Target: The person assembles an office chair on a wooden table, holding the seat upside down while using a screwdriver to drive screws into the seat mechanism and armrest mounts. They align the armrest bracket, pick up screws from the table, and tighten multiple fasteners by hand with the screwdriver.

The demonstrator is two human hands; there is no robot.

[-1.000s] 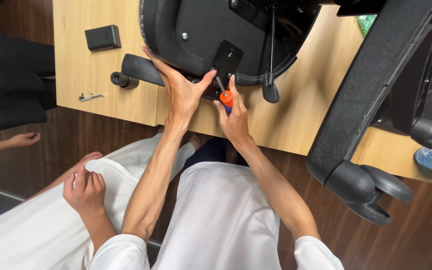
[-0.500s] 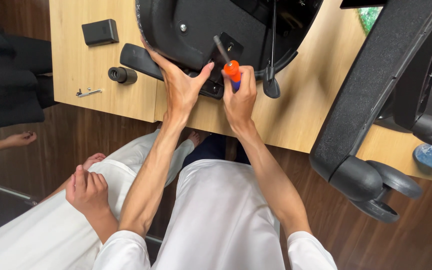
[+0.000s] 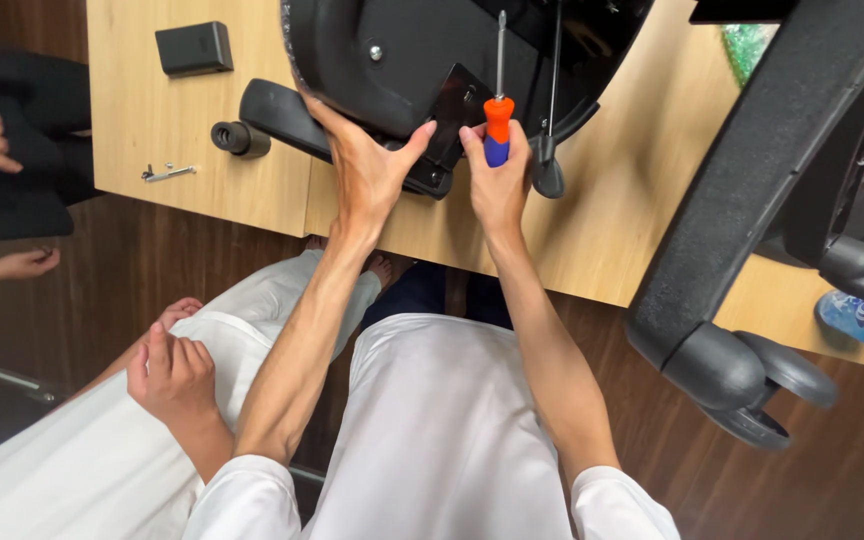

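Screwdriver [image 3: 497, 125] upright in clenched right-hand fingers [image 3: 480, 150]; left-hand fingers [image 3: 352, 135] spread on chair seat [image 3: 392, 50].

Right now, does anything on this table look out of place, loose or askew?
Yes. An office chair seat lies upside down on the wooden table; its wheeled base overhangs the near edge. The left hand presses the seat, the right hand holds an orange-handled screwdriver. Small metal parts lie loose near the edge.
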